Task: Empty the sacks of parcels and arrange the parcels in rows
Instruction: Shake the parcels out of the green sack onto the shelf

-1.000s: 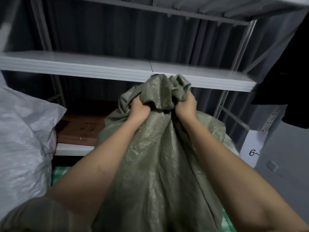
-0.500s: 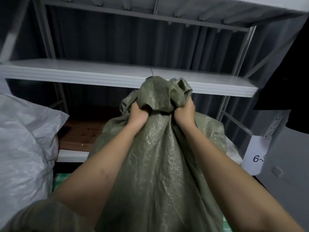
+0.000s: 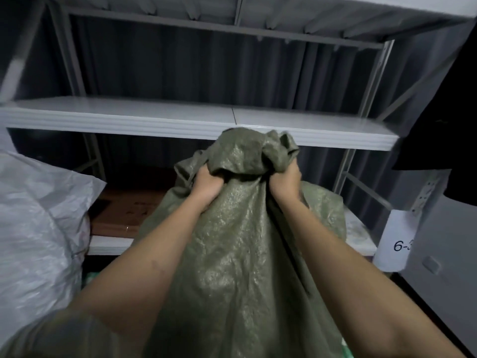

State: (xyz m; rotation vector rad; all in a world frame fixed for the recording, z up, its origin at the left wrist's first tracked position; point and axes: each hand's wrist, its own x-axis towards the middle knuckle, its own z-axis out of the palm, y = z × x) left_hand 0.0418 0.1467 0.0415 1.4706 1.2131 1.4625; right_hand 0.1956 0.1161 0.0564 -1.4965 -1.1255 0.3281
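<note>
We see a crumpled olive-green woven plastic sack [image 3: 240, 254] hanging upright, its bunched end uppermost before a shelf.

Bare forearms — olive-green sleeve [image 3: 46, 334]

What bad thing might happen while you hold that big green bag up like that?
The green sack hangs only from bunched fabric gripped by the left hand and right hand, so it might slip. Its top is close to the white shelf edge and might snag there.
</note>
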